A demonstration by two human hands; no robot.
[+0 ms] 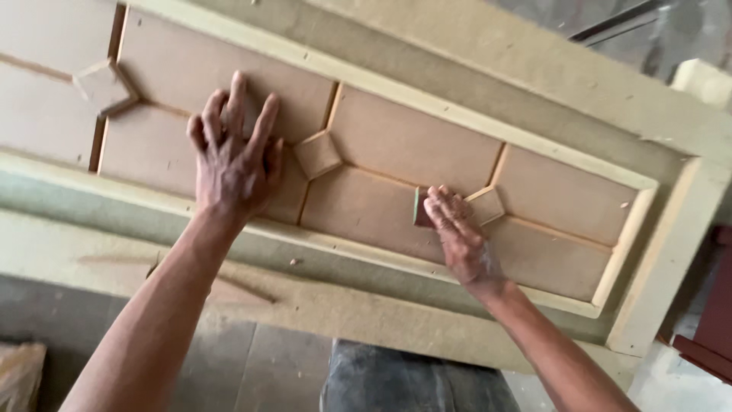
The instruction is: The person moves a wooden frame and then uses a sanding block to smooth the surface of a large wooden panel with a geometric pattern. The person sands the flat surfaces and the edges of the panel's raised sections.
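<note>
Dusty workshop floor point(252, 358) below, grey and littered; above it, a long wooden door panel point(473, 84) lying across the view, long axis running from upper left down to lower right, pale outer frame around brown inset fields.

Right hand point(461, 236): fingers curled down and closed over a small sanding block point(421, 207), pressing it flat onto the brown field. Block just left of the fingertips, greenish edge showing, touching the panel face. Immediately right of the knuckles, a raised diamond boss point(486, 204), near enough that the fingers almost meet its edge. Groove lines leading off from that boss along the panel's long axis, toward a second diamond point(318, 155) further left.

Left hand point(232, 156): open, fingers spread wide, palm laid flat on the brown field, holding nothing, only bearing down on the panel. Second diamond just beside its thumb side, a third diamond point(103, 88) well apart at upper left.

Of the two, right hand the nearer to the block, in fact gripping it; left hand well apart from it, with the middle diamond between.

Further out: pale inner moulding point(534, 294) running under both wrists, parallel to the long axis. Dark trousers point(412, 381) at the bottom edge. Dark red furniture point(713, 305) at far right.
</note>
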